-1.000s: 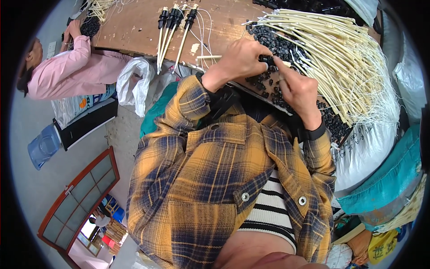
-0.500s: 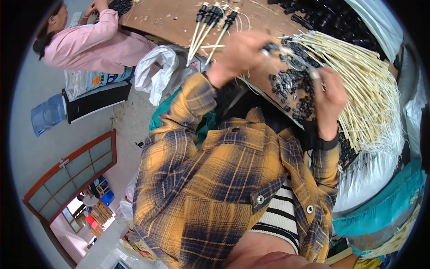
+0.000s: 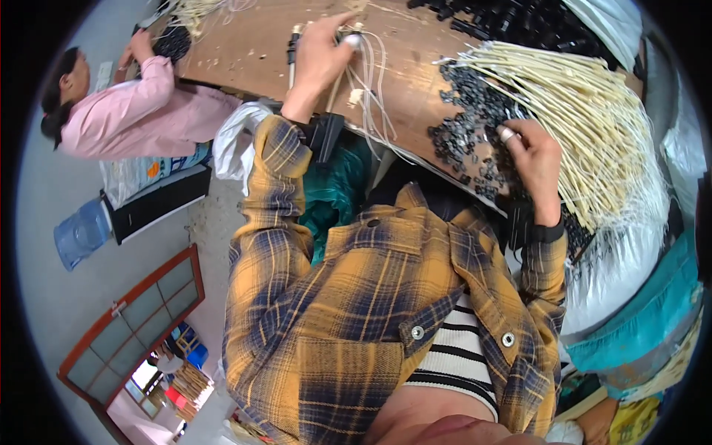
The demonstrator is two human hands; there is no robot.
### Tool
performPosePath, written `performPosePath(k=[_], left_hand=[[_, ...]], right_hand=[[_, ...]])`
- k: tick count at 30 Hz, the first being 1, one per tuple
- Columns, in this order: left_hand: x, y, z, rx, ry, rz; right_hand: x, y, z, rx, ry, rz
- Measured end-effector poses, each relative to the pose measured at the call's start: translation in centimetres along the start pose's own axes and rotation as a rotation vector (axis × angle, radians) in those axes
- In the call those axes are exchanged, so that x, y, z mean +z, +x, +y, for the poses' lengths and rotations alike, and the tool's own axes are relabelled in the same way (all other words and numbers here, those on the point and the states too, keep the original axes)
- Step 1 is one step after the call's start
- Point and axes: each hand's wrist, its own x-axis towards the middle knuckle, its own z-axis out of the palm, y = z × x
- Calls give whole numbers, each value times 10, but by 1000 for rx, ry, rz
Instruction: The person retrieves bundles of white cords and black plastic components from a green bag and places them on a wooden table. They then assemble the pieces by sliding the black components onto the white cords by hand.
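Observation:
My left hand [image 3: 322, 59] lies over pale rods with black sleeves on the brown tabletop, thumb and index finger apart. One black-sleeved rod [image 3: 292, 52] shows at the wrist side of it; the others are mostly covered by the hand. Thin white strings [image 3: 377, 81] trail beside its thumb. At the pile of small black plastic pieces [image 3: 463, 133], my right hand [image 3: 538, 156] has thumb and index finger drawn together; what is between them is too small to make out. Both thumbs carry white wrapping. A thick bundle of pale rods [image 3: 593, 126] lies beside the right hand.
Larger black tubular parts [image 3: 512, 30] are heaped at the far right, next to a white sack [image 3: 612, 26]. A co-worker in a pink top [image 3: 126, 111] sits at the far left of the table [image 3: 245, 44]. A white plastic bag [image 3: 241, 144] hangs near the table edge.
My hands were close together over the black pieces, working on a blurred black-and-pale thing. My left hand has moved left onto the sleeved rods; the right has lowered to the pile.

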Motion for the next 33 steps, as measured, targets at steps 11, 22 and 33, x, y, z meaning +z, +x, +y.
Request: performPosePath(k=[11, 22, 33], left_hand=[[108, 74, 93, 91, -1, -325], [67, 16, 72, -168, -457, -476], [69, -17, 134, 205, -466, -584]], right_hand=[[-40, 17, 34, -40, -616, 218], [-52, 18, 17, -318, -376, 60], [-3, 5, -1, -260, -187, -23]])
